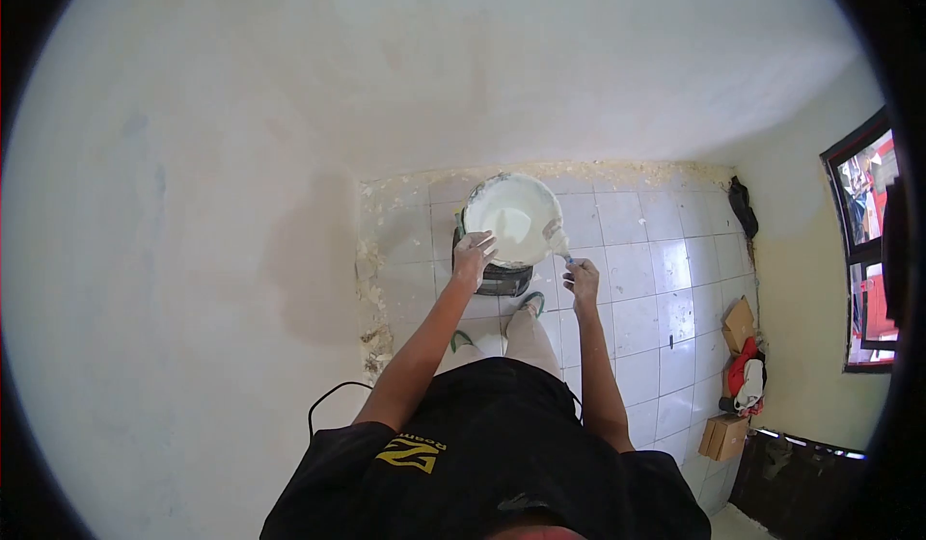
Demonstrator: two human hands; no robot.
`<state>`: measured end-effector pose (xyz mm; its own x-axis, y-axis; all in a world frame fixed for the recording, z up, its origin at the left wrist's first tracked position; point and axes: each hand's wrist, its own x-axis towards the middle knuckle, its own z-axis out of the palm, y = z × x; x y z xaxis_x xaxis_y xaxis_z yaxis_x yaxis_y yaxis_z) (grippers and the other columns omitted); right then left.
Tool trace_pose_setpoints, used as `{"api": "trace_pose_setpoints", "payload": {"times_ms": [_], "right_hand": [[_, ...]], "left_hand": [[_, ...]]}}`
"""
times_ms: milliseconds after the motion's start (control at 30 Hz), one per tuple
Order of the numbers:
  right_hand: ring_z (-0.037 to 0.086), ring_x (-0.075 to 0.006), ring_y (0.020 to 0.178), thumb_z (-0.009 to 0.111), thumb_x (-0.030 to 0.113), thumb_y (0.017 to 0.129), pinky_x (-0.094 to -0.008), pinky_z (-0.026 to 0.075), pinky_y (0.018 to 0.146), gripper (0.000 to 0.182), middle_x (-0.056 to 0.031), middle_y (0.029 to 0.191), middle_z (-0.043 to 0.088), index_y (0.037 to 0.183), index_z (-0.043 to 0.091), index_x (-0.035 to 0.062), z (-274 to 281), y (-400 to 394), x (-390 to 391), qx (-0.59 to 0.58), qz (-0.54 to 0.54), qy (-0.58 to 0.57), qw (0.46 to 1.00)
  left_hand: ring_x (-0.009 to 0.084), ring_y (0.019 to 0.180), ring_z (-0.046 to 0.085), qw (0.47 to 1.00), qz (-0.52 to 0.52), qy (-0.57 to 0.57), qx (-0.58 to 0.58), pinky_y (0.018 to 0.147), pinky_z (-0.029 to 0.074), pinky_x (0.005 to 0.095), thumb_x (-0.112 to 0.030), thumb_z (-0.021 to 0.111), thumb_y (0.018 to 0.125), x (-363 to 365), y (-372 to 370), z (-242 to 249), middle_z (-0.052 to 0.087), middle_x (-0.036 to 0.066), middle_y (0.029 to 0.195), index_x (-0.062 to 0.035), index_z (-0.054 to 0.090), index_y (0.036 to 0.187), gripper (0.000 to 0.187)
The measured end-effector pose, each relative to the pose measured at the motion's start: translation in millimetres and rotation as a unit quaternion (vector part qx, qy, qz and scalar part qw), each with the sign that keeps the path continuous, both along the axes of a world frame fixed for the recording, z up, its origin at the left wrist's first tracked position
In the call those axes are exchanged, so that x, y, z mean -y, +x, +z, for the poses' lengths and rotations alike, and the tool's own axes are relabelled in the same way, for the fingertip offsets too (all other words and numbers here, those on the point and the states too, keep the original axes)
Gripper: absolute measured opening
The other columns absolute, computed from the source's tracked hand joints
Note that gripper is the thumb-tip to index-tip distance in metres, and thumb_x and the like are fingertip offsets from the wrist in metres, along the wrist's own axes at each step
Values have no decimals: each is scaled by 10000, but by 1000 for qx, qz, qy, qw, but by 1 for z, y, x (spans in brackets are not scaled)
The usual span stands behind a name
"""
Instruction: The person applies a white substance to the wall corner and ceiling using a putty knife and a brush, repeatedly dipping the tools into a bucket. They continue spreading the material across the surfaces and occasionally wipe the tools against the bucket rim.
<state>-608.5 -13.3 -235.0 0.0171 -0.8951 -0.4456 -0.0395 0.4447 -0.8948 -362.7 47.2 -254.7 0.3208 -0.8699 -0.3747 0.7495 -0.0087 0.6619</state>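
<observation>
A round white basin [531, 194] with white paint [513, 222] in it sits over a black container [502, 283]. My left hand [473, 254], smeared with white, grips the basin's near left rim, its fingertips reaching inside. In my closed right hand [583, 281] is the handle of a paintbrush [558, 239]. Its white-coated head overlaps the basin's right rim.
Pale walls [434, 77] rise ahead and to the left of the tiled floor [632, 284]. Flaked paint lines the floor's edges. Cardboard boxes [725, 438], cloths [746, 381] and a dark bundle [742, 206] lie along the right wall, below a window [868, 241].
</observation>
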Motion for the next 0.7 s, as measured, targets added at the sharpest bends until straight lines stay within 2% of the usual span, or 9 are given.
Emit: {"api": "trace_pose_setpoints", "payload": {"times_ms": [67,200,267,300,367,400,467,567,700], "right_hand": [[572,-116,609,590,131,807,-240,463,520,61,-12,691,559,830,602,76,-9,-2,16,-10,2,-11,1000],[612,-145,612,594,96,797,-271,517,521,97,-70,702,600,803,612,1,-13,5,59,-66,41,-46,996],[640,-170,598,610,59,786,-289,555,511,117,-114,715,636,808,631,-55,-21,10,82,-84,75,-86,990],[647,-170,593,617,44,781,-282,562,508,121,-123,710,646,820,637,-68,-24,11,95,-106,95,-90,986],[644,-166,589,618,47,777,-283,560,515,122,-119,705,646,815,637,-68,-38,13,119,-133,131,-109,976],[641,-162,585,618,49,774,-283,558,521,123,-115,699,646,810,637,-67,-48,16,130,-159,163,-133,965],[625,-155,569,620,55,772,-279,531,532,127,-117,678,639,812,637,-64,-52,24,148,-167,187,-113,962],[597,-156,549,621,102,787,-276,472,523,158,-118,646,624,823,636,-52,-107,34,168,-157,233,-251,926],[599,-157,546,625,153,816,-272,478,523,192,-107,639,624,828,640,-37,-134,65,183,-146,280,-111,942]], "left_hand": [[278,1117,529,999,4,27,24,925,464,452,114,406,732,14,-2,-3,520,138,1185,-11,525,1021,337],[237,988,597,974,-44,128,180,802,478,369,20,532,732,49,17,-29,607,93,1038,-38,577,1006,283],[271,930,610,879,-119,132,442,789,486,358,4,572,720,64,37,-48,614,115,999,-21,580,1008,289],[271,930,610,879,-120,138,440,789,486,358,4,572,720,69,45,-54,614,115,999,-21,580,1008,289],[330,966,585,758,-150,197,604,835,476,379,-32,625,723,80,57,-66,600,161,1016,-18,564,1069,351],[330,966,585,758,-151,205,600,835,476,379,-32,625,723,85,56,-81,600,161,1016,-18,564,1069,351],[378,1034,537,648,-46,249,718,884,447,426,-114,649,763,87,61,-117,587,193,1044,-32,551,1123,383],[401,1113,479,668,-3,320,672,921,417,441,-175,630,812,97,54,-135,565,228,1101,-20,532,1150,384],[416,1035,520,712,32,340,613,876,433,450,-203,560,878,92,55,-192,574,263,1046,18,524,1144,348]]}}
